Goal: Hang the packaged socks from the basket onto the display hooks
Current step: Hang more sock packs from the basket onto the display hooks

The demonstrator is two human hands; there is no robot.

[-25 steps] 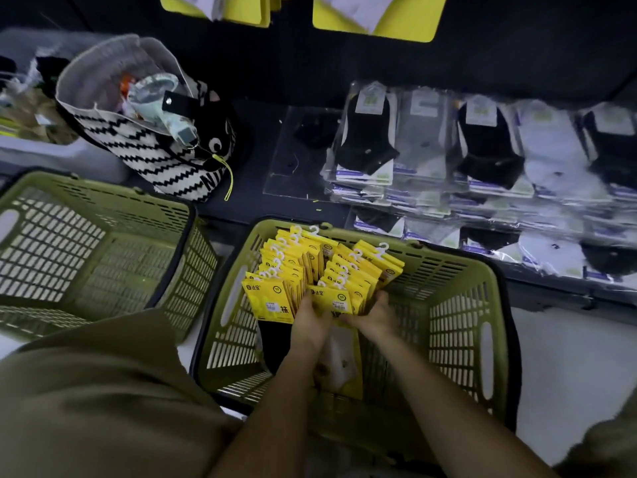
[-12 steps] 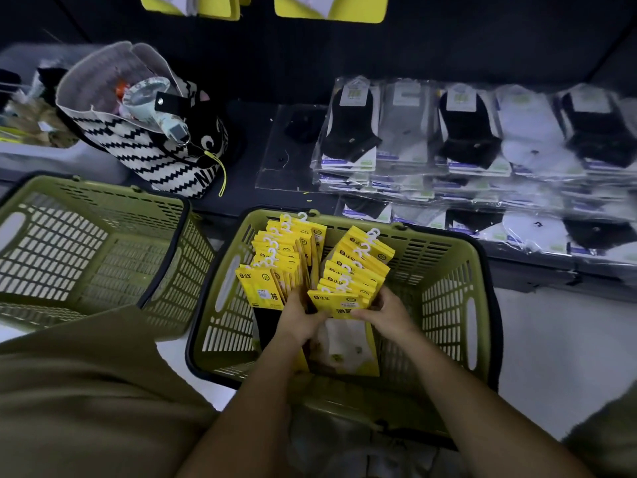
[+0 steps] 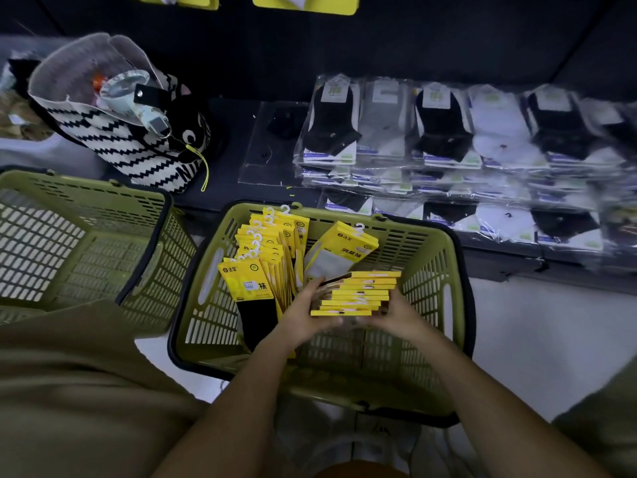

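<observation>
A green plastic basket (image 3: 434, 270) on the floor holds yellow-carded sock packs with white hooks. Both hands grip one stack of sock packs (image 3: 358, 293), lifted and tipped so the yellow edges face me: my left hand (image 3: 306, 312) holds its left side, my right hand (image 3: 396, 315) its right side. A second row of packs (image 3: 265, 250) stands upright at the basket's left, with a black sock pack (image 3: 246, 274) in front. One grey sock pack (image 3: 341, 250) leans behind the held stack. Yellow packs (image 3: 305, 3) hang at the top edge.
Another green basket (image 3: 86, 243) sits at the left. A zigzag-patterned tote bag (image 3: 120, 143) with items inside stands on the dark shelf. Clear-wrapped black, grey and white socks (image 3: 465, 139) lie in rows on the shelf at the right. White floor shows at the lower right.
The right-hand stack of packs, upright in the basket before, is now lifted and tilted flat between both hands, uncovering a grey pack behind it.
</observation>
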